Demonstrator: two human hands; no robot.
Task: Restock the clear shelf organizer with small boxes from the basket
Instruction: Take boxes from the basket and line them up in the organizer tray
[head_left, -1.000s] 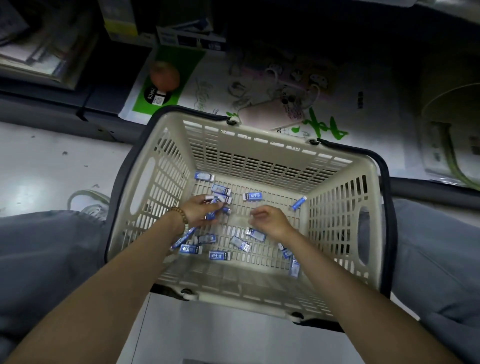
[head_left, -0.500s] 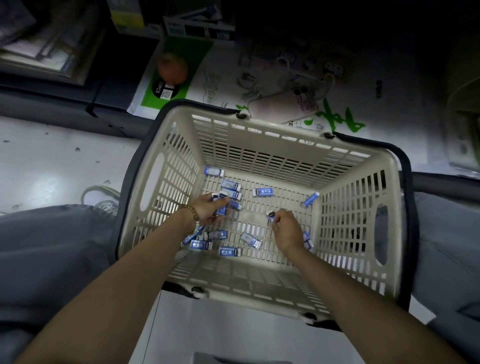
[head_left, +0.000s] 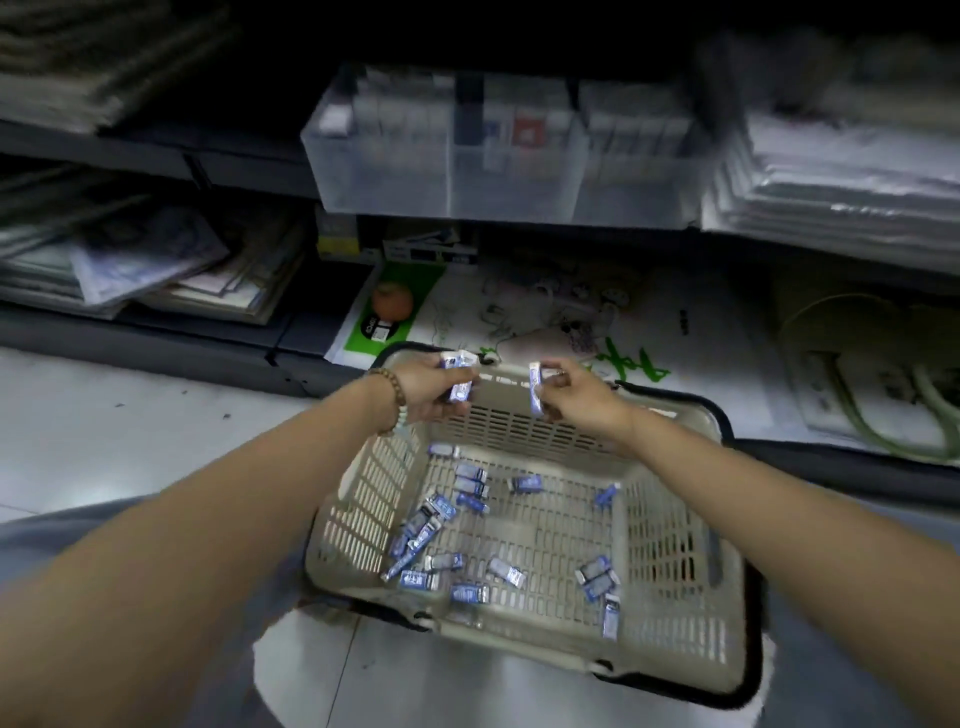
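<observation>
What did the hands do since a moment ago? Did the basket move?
Both hands rose out of the basket toward the clear organizer. The left hand now holds a few small boxes; the right hand pinches one box. The basket and the loose boxes on its floor stayed put.

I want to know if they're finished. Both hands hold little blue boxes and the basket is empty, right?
Not quite. The left hand and right hand do hold little blue boxes, but the basket is not empty: many more boxes lie scattered on its floor, as the head view shows.
</observation>
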